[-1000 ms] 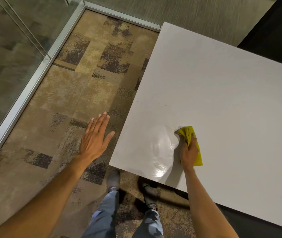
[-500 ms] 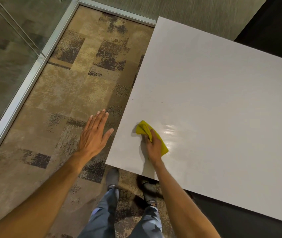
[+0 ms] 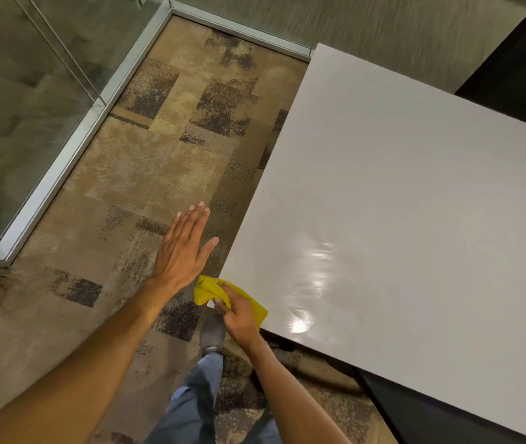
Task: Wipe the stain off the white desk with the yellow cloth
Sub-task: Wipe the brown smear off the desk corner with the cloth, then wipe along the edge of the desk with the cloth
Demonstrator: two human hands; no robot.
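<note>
The white desk (image 3: 415, 203) fills the right half of the head view, with a glossy wet sheen near its front left corner. My right hand (image 3: 239, 318) grips the crumpled yellow cloth (image 3: 208, 291) right at that corner, and the cloth hangs partly past the desk's edge. My left hand (image 3: 184, 251) hovers flat and empty above the carpet, just left of the desk, fingers stretched out. Two tiny dark specks sit on the desk surface further back; no clear stain shows.
Patterned brown carpet (image 3: 159, 161) covers the floor on the left. A glass partition with a metal frame (image 3: 72, 136) runs along the left and back. A dark panel (image 3: 518, 59) stands at the upper right. My legs and shoes (image 3: 212, 334) are below the desk corner.
My right hand has swept the yellow cloth leftward and toward me across the desk, reaching the front left corner. My left hand has stayed hovering beside the desk.
</note>
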